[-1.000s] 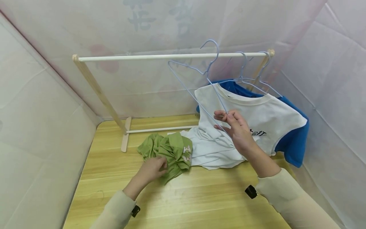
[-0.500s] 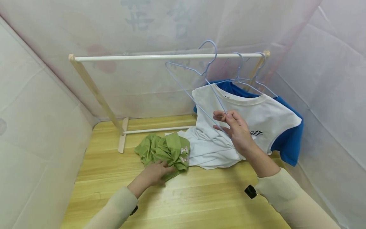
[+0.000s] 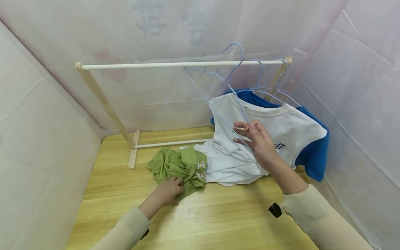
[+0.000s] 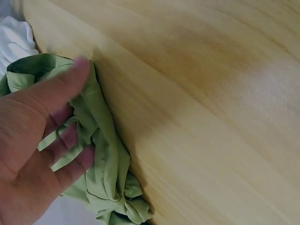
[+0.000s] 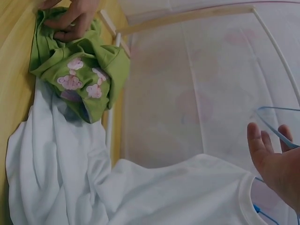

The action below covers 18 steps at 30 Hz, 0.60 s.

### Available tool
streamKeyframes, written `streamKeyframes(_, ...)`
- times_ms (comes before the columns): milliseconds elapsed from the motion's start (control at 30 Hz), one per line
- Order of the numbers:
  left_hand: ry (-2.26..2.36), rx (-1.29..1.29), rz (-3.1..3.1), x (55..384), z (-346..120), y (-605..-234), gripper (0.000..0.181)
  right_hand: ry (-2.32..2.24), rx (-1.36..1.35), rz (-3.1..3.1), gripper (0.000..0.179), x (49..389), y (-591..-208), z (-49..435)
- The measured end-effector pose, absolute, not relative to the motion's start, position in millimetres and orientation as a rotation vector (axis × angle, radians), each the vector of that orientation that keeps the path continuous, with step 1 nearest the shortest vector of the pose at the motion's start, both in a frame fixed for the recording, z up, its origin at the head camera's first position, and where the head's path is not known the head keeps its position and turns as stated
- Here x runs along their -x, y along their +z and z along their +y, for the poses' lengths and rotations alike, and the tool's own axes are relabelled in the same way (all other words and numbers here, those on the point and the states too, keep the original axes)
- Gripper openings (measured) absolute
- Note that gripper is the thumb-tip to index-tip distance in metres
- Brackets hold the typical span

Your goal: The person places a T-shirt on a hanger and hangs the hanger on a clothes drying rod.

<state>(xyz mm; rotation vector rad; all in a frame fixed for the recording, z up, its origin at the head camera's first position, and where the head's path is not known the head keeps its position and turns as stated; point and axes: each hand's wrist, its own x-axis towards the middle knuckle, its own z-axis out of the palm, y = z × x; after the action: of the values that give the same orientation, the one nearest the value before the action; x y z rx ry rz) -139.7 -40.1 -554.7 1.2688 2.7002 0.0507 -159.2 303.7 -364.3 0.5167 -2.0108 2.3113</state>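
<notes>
My right hand (image 3: 261, 144) pinches the lower wire of a bare light-blue hanger (image 3: 239, 104) between thumb and fingers. The hanger tilts, its hook rising in front of the rack's bar. In the head view, my left hand (image 3: 167, 191) rests at the near edge of a crumpled green garment (image 3: 187, 158) with pink flower patches. The left wrist view shows that hand's thumb (image 4: 70, 79) standing apart while its fingertips touch the green cloth (image 4: 110, 154). Beside it, the lower part of a hung white sleeveless shirt (image 3: 229, 165) lies bunched on the table.
A clothes rack with a white top bar (image 3: 140, 65) spans the back of the wooden table (image 3: 200, 222). Behind the white shirt hangs a blue shirt (image 3: 317, 152) at the right end. Pale fabric walls (image 3: 43, 121) enclose the sides and back.
My left hand has reached slightly forward to the green garment; its fingers stretched over the cloth, then drew back. The hanger has turned a little in my right hand, its hook shifting right.
</notes>
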Motion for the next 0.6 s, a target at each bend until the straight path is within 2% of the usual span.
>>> streamKeyframes(67,0.102,-1.296,2.732,139.1,-42.1,-556.1,0.014,2.328,-0.543,-2.03,0.027,158.9,-364.6,303.6)
streamKeyframes(167,0.228,-1.315,2.795,139.6,-44.7,-553.2,0.009,2.358,-0.575,-2.053,0.023,157.7,-364.9,304.3)
streamKeyframes(267,0.374,-1.311,2.851,141.0,-48.8,-544.2,0.014,2.377,-0.586,-2.06,0.023,156.6,-365.3,306.7)
streamKeyframes(467,0.59,-1.331,2.96,148.0,-58.1,-516.4,0.05,2.405,-0.675,-2.008,0.024,155.8,-368.3,315.7)
streamKeyframes(533,0.585,-1.311,2.992,150.2,-61.1,-507.3,0.052,2.416,-0.711,-1.988,0.024,155.6,-370.0,318.1)
streamKeyframes(600,0.594,-1.281,3.003,151.5,-64.3,-499.3,0.046,2.419,-0.742,-1.975,0.024,155.4,-371.4,319.1)
